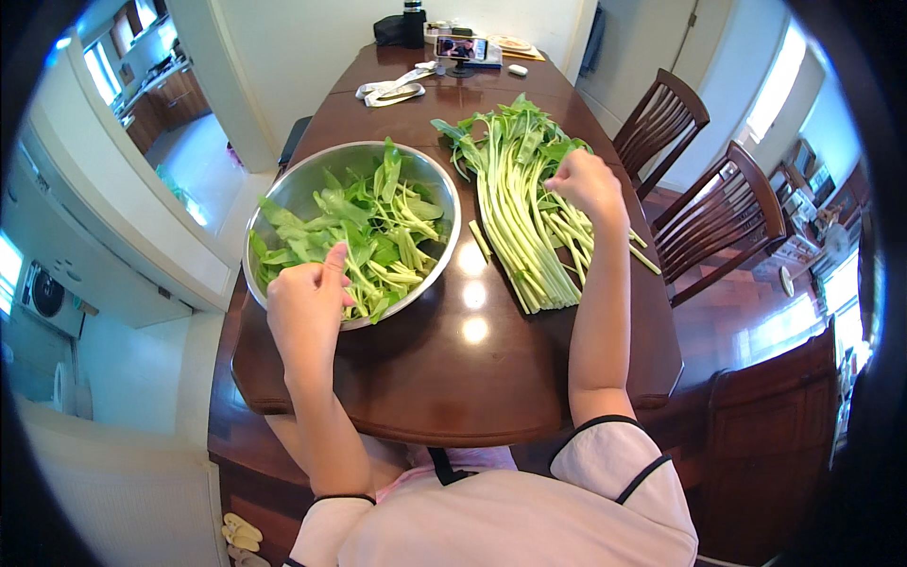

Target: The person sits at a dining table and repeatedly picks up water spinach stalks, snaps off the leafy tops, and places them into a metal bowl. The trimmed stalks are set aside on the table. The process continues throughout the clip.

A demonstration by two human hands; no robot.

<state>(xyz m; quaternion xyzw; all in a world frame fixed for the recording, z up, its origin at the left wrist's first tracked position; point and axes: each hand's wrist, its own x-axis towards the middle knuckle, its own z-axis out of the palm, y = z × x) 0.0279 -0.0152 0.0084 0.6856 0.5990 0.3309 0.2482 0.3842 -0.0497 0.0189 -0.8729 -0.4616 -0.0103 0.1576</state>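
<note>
A wide stainless steel bowl (453, 212) holds leafy green pieces (354, 227) with short cut or broken stems. My left hand (308, 290) is over the bowl's near left edge, thumb raised against the leaves; whether its curled fingers hold any is hidden. To the right of the bowl lies a bunch of long-stemmed leafy greens, likely water spinach (514, 205), leaves at the far end and stem ends towards me. My right hand (584, 181) is at the bunch's right side near the leaves, fingers bent; what it grips, if anything, cannot be seen. Loose stems (574, 230) lie beneath that forearm.
The dark wooden table (425, 397) bears a white strap (390, 92), a phone on a stand (462, 48), a white case (518, 70) and a black bottle (414, 25) at its far end. Wooden chairs (723, 212) stand along the right side. A short stem piece (480, 239) lies beside the bunch.
</note>
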